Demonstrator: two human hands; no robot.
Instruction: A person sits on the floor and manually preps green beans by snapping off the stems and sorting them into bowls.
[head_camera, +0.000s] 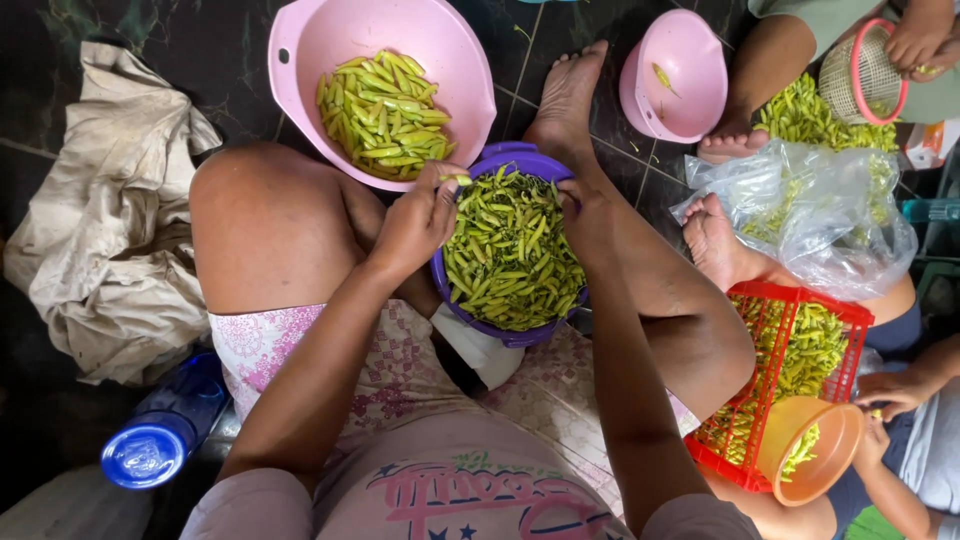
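Over the purple bowl (500, 335), both hands (420, 222) pinch green chilies (512, 250).

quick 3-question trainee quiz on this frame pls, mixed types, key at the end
1. True or false: the left hand pinches one green chili at the rim of the purple bowl.
2. Which container holds just one chili? A) large pink bowl B) small pink bowl C) red basket
3. Fill in: the blue bottle lies beside the person's ____ leg.

Key:
1. True; the right hand rests on the opposite rim.
2. B
3. Left
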